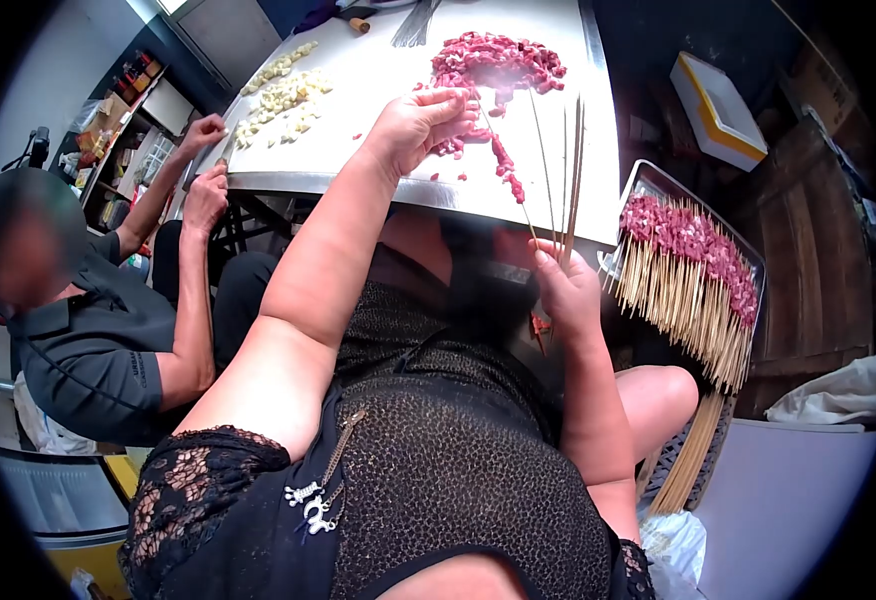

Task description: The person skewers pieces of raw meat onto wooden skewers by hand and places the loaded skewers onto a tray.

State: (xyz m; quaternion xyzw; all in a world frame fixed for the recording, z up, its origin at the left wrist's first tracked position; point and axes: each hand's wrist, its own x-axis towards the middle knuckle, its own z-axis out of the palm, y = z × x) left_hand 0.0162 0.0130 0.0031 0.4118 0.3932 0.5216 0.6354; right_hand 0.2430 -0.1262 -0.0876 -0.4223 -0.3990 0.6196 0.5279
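Note:
My left hand (426, 125) is over the front of the white table, its fingers pinched by the upper end of a thin skewer, seemingly on a small piece of raw meat that they mostly cover. Several red meat pieces (506, 170) are threaded along that skewer. Its lower end is in my right hand (570, 290), which is closed around it and several bare bamboo skewers (574, 180) pointing upward. Just beyond my left hand lies a heap of cut raw meat (498, 62), with loose bits towards the table's near edge.
Pale yellowish chunks (293, 100) lie on the left of the white table (388, 60). At right, a metal tray (641, 168) holds many loaded meat skewers (693, 250); bare sticks (693, 455) stand below it. A co-worker (98, 330) sits at left, hands at the table's edge.

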